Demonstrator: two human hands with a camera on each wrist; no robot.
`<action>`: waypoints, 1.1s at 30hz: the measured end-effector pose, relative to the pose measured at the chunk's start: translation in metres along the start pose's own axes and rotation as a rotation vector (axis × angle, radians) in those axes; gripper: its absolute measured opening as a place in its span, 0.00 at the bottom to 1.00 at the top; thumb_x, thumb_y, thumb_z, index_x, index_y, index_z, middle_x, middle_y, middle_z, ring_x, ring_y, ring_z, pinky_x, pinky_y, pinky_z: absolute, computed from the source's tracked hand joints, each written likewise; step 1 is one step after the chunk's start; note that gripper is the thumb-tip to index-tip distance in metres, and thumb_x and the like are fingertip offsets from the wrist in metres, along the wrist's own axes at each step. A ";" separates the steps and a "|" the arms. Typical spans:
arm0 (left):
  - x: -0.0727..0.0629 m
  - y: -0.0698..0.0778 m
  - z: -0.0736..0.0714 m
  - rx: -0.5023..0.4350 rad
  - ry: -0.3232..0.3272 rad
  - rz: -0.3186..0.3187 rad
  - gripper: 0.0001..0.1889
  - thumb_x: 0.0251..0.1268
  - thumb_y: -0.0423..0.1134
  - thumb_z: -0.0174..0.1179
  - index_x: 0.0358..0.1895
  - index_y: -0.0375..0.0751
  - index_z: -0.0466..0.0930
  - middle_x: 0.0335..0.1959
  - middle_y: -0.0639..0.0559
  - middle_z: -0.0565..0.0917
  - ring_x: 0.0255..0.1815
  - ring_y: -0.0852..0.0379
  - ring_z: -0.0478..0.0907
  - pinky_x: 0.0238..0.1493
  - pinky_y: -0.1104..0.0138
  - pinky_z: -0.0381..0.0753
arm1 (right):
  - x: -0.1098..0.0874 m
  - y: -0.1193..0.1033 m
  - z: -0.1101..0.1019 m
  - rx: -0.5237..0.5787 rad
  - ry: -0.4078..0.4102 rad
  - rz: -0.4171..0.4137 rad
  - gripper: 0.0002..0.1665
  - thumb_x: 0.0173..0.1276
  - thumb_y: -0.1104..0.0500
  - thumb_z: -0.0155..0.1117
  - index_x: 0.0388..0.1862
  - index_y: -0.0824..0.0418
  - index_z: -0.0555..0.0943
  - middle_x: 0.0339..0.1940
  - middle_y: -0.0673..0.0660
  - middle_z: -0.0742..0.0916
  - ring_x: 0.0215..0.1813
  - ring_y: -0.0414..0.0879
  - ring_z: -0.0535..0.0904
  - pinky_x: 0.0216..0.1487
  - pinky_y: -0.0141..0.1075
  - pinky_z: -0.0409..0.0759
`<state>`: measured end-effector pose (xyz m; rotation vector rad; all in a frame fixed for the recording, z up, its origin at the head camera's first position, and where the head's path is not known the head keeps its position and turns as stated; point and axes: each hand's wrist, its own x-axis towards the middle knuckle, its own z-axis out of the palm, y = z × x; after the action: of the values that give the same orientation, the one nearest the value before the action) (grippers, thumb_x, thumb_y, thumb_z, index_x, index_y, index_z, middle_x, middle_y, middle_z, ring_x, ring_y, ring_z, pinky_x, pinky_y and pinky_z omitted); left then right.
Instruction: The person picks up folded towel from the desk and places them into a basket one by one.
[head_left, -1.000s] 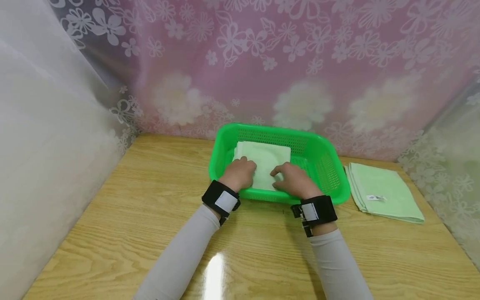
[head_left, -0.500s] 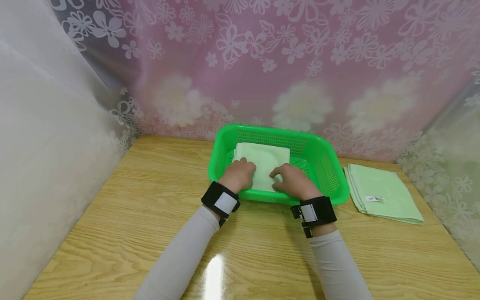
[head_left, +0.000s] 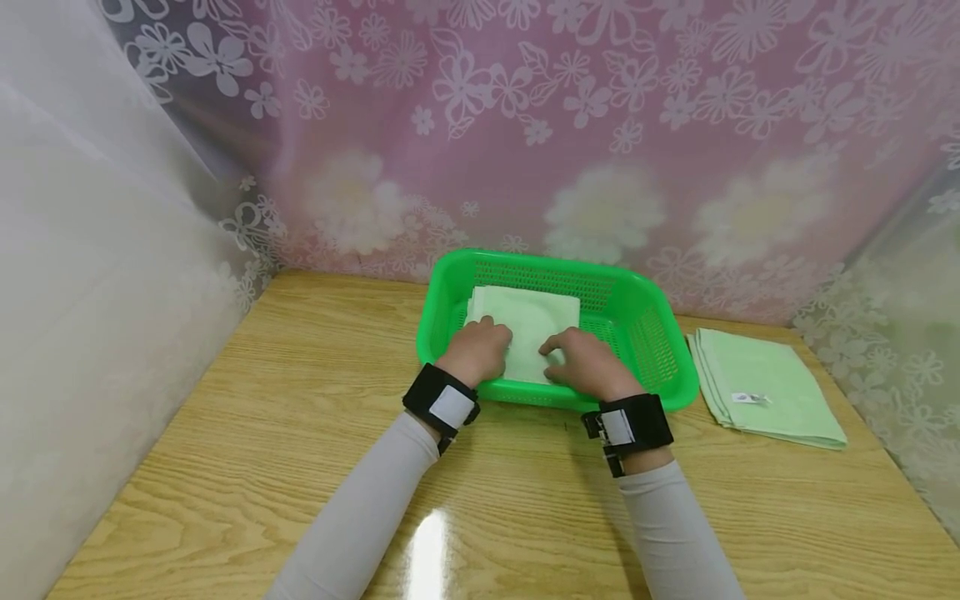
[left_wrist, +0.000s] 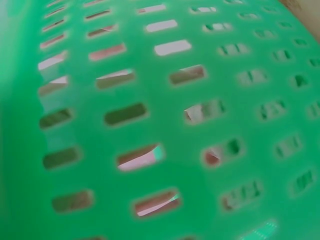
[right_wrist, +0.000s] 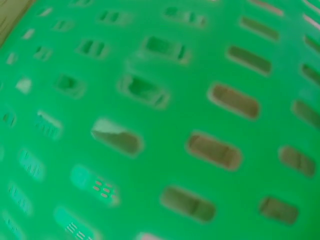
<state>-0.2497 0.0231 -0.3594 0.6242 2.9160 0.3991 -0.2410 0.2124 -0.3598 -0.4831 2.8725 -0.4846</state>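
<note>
A green perforated plastic basket [head_left: 651, 279] stands on the table, with a folded pale green cloth [head_left: 525, 304] lying flat in its left part. My left hand [head_left: 476, 350] reaches over the near rim and rests on the cloth's left side. Its fingers bend downward and the fingertips are hidden. On the right side of the cloth rests my right hand [head_left: 588, 362], its thumb and index finger apart and nothing visible between them. Only the close-up basket wall [left_wrist: 150, 100] shows in the left wrist view, and likewise the slotted wall [right_wrist: 165, 120] in the right wrist view.
To the right of the basket lies another folded pale green cloth [head_left: 772, 387] with a small white label. The wooden table [head_left: 315, 400] runs back to a pink floral curtain [head_left: 487, 150]. Pale sheets hang along the left and right sides.
</note>
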 end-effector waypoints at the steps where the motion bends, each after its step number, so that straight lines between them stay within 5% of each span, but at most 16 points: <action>1: 0.000 0.000 0.000 0.000 0.000 0.000 0.10 0.76 0.29 0.56 0.49 0.37 0.87 0.48 0.38 0.83 0.44 0.44 0.80 0.43 0.59 0.81 | 0.000 0.000 0.000 0.001 0.001 -0.001 0.19 0.73 0.62 0.69 0.60 0.66 0.86 0.65 0.69 0.84 0.67 0.65 0.80 0.62 0.56 0.81; 23: -0.003 0.002 -0.009 -0.031 -0.018 0.032 0.09 0.70 0.27 0.62 0.49 0.35 0.86 0.48 0.39 0.83 0.43 0.47 0.77 0.45 0.61 0.77 | -0.010 -0.001 -0.008 -0.004 0.028 -0.012 0.21 0.72 0.62 0.68 0.62 0.66 0.85 0.66 0.69 0.84 0.68 0.66 0.79 0.62 0.56 0.81; 27: -0.013 0.002 -0.026 -0.077 -0.002 0.034 0.20 0.71 0.29 0.65 0.65 0.35 0.82 0.57 0.36 0.83 0.55 0.42 0.81 0.57 0.57 0.82 | -0.021 -0.011 -0.020 0.011 0.074 -0.047 0.23 0.74 0.63 0.67 0.66 0.68 0.82 0.67 0.70 0.83 0.70 0.68 0.77 0.65 0.58 0.80; 33: -0.048 0.001 -0.070 -0.131 0.023 0.020 0.31 0.74 0.34 0.65 0.77 0.38 0.70 0.75 0.39 0.75 0.78 0.41 0.70 0.73 0.53 0.76 | -0.051 -0.031 -0.050 0.049 0.209 -0.097 0.26 0.75 0.63 0.67 0.71 0.64 0.79 0.69 0.69 0.82 0.68 0.67 0.79 0.61 0.58 0.82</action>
<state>-0.2190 -0.0124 -0.2884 0.6343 2.8773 0.5977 -0.1965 0.2161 -0.2962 -0.5995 3.0367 -0.6570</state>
